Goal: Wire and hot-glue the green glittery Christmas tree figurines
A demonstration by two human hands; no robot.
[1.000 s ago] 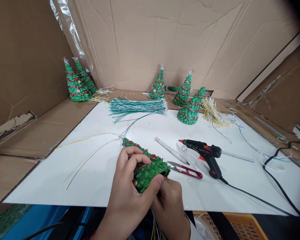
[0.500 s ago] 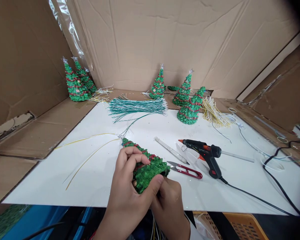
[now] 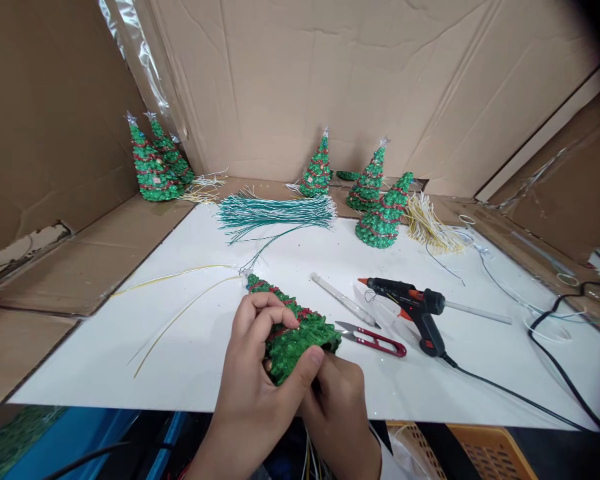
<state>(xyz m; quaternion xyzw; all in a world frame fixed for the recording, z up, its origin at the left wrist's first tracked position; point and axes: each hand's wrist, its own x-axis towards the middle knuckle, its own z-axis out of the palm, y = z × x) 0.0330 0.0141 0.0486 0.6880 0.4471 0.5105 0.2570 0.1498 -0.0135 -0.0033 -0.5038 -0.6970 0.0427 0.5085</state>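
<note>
A small green Christmas tree (image 3: 300, 347) with red garland lies tilted on its side, its tip pointing away to the left. My left hand (image 3: 260, 360) is wrapped round it, thumb at the rim of the base. My right hand (image 3: 337, 393) is closed at the tree's open underside; its fingertips are hidden there, and what they pinch cannot be made out. Wires (image 3: 180, 271), yellow and white, spread leftward from near the tip. Thread snips (image 3: 375, 339) with a red handle lie just right of the tree, below a clear-handled pen-like tool (image 3: 343, 300).
A black glue gun (image 3: 415, 303) with a glue stick and cord lies on the right of the white board (image 3: 105, 353). Behind are a bundle of green wires (image 3: 277, 211), yellow-white wires (image 3: 433, 227) and several finished-looking trees (image 3: 383, 217). Cardboard walls (image 3: 300, 80) enclose the board.
The view has shifted very slightly. Both hands keep the same hold at the tree, with no other clear movement.
</note>
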